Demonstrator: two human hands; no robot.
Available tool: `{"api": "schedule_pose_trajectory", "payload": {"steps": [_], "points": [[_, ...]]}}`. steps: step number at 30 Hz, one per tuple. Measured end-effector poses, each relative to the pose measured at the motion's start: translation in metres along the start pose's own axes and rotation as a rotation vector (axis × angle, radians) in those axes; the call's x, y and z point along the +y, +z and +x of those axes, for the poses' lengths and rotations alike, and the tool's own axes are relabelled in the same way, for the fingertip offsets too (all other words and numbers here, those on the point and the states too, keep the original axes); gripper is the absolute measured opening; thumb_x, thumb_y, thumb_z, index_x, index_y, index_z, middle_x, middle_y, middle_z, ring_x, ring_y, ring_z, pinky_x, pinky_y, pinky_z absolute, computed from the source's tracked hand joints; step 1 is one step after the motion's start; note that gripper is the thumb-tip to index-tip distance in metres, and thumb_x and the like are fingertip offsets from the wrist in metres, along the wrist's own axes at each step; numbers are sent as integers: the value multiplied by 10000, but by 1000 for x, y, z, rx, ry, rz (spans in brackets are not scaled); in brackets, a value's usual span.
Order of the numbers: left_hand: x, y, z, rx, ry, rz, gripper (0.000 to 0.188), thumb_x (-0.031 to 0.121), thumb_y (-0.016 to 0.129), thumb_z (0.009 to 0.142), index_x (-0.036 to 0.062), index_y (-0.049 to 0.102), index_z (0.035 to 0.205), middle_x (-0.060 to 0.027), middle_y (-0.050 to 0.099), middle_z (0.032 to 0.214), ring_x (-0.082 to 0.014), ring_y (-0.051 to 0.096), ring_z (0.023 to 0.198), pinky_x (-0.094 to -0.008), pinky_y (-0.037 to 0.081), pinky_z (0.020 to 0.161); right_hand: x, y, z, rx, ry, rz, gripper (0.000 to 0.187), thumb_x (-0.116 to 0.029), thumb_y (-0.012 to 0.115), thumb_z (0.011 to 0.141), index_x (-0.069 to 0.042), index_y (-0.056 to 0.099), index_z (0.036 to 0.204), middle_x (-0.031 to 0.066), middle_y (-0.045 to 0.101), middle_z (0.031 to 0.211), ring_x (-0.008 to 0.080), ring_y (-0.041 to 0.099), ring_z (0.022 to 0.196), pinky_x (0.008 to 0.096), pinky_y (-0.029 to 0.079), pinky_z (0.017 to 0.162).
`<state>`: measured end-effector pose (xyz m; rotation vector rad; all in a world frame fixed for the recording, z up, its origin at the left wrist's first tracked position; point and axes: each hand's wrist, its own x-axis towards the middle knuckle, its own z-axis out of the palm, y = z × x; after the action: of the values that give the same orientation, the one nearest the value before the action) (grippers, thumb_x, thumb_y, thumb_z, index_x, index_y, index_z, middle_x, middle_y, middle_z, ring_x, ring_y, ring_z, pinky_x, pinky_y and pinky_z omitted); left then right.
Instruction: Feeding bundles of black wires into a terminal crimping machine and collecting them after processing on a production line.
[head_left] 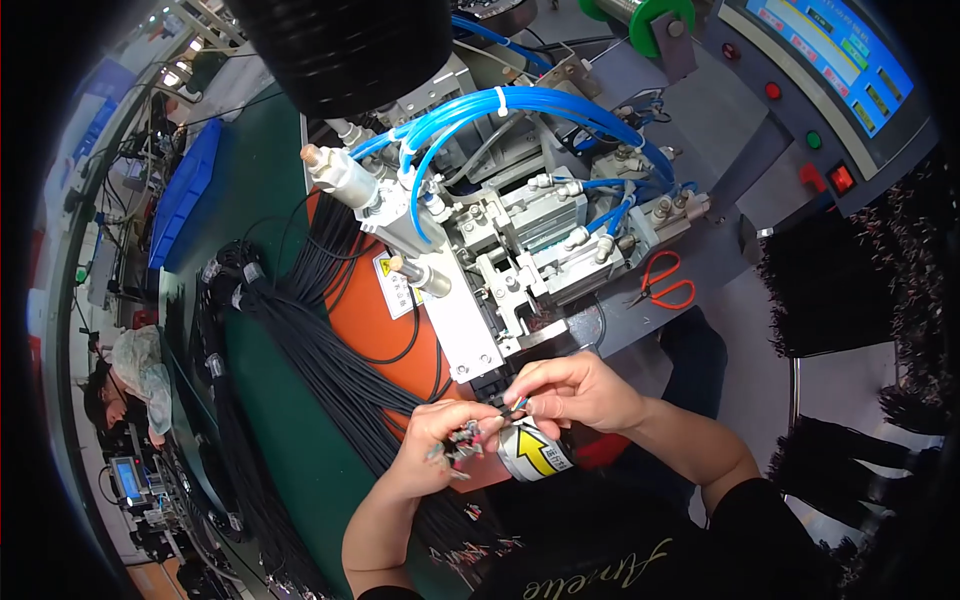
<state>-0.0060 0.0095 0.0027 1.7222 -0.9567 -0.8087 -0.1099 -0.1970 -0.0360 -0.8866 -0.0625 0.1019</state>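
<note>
Our left hand (pixel 424 446) curls around a bunch of wire ends (pixel 461 446); our right hand (pixel 588 396) pinches thin coloured wires (pixel 519 404) just beside it, near a silver cylinder (pixel 536 455). Beyond are red-handled scissors (pixel 653 284), then a metal machine (pixel 545 225) with blue hoses (pixel 560 102) and a lit screen (pixel 845 60).

Blue and yellow wires (pixel 519 404), black cables (pixel 330 355), green tabletop (pixel 250 370), orange sheet (pixel 390 335), blue tubes (pixel 480 103), red-orange scissor handles (pixel 692 293).

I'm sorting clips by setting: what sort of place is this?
Probably a factory workshop handling cables: there is a metal machine with blue hoses, a control screen, and bundles of black cables on a green table.
</note>
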Motion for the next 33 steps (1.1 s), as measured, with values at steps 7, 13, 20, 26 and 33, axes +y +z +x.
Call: {"api": "schedule_pose_trajectory", "payload": {"steps": [7,13,20,26,33], "points": [[5,19,1,55,294,383,393,43,740,691,9,643,1070,-109,666,796,-273,652,671,-340,485,615,28,-7,1,-4,-410,-484,184,-18,651,903,25,650,1082,78,630,998,104,618,740,219,486,625],[8,38,3,245,321,643,329,23,699,670,11,613,987,-105,615,733,-298,632,644,-379,473,575,25,14,-10,270,-644,-1039,256,4,663,878,53,626,1127,128,623,1065,158,649,811,281,524,710],[4,35,8,196,293,535,260,34,714,671,20,604,907,-105,624,731,-290,642,645,-368,488,580,21,6,-11,192,-371,-548,202,-41,614,936,45,651,1116,91,631,1035,125,642,833,240,509,750],[2,19,8,101,218,264,209,29,713,707,11,608,887,-93,639,736,-262,651,640,-332,502,593,14,-9,-4,6,-64,-8,209,-57,613,946,39,663,1124,85,650,1033,108,642,832,215,498,740],[3,14,7,27,91,112,155,9,668,774,-5,615,918,-77,644,749,-210,650,653,-295,494,600,6,-14,0,-9,132,28,189,17,608,924,44,676,1098,109,664,1007,137,666,757,227,512,672]]}}
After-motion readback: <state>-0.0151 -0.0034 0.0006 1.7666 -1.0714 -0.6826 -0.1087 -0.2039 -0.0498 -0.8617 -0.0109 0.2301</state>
